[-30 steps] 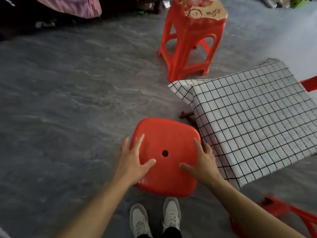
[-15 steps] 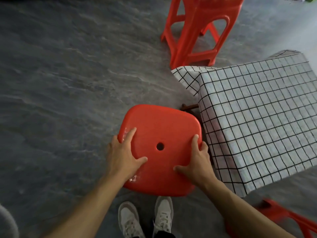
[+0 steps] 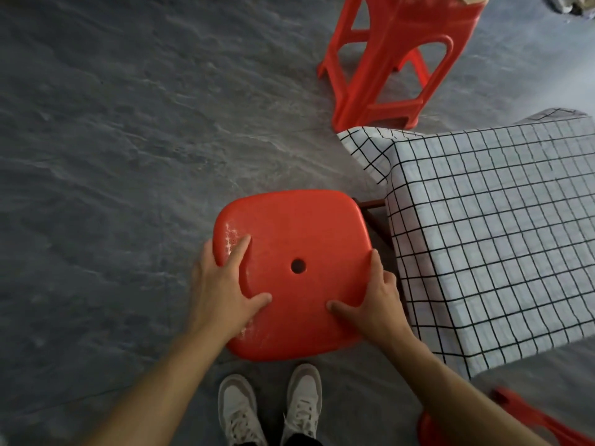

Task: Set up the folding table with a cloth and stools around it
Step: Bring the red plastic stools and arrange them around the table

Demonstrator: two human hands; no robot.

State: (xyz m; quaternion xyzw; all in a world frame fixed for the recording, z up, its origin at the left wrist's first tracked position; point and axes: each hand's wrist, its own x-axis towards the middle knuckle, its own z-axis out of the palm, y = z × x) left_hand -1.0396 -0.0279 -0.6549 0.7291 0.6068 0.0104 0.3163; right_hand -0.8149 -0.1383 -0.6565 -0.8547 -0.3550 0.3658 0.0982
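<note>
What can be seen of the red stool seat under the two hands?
The stool seat is a rounded-square slab of glossy red plastic with one small round hole near its middle and whitish scuffs along its left edge. It is seen from above, roughly level; its legs are hidden. It sits beside the corner of the checked cloth, above the person's shoes. The left hand and right hand hold its opposite sides, thumbs on top and fingers at the rim.
</note>
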